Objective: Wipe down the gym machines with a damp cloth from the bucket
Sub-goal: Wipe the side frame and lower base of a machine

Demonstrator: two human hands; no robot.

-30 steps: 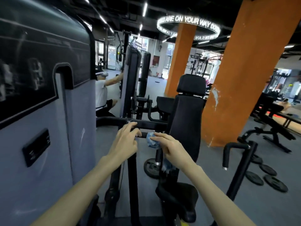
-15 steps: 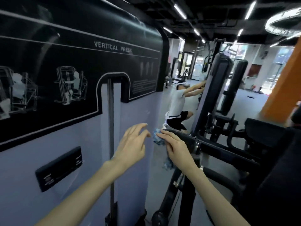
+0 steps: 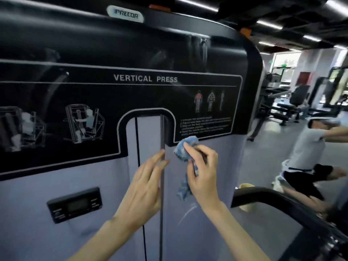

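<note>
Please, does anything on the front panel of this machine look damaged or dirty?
Yes, small things. Pale scratch-like streaks cross the grey panel below the right hand, which holds the blue cloth. Smeary marks dull the glossy black placard near its top right corner. Nothing looks broken or spilled.

1. From my remote seat, the only parts of the body I see are two arms: the left forearm [image 3: 105, 240] and the right forearm [image 3: 239, 234], both bare right down to the bottom edge of the view.
2. The left hand [image 3: 145, 187] is bare, with long, slim fingers [image 3: 156, 161].
3. The right hand [image 3: 203, 174] is bare as well, and its fingers are just as slim.
4. Both wrists are narrow, and I find the nails too blurred to describe.
</note>
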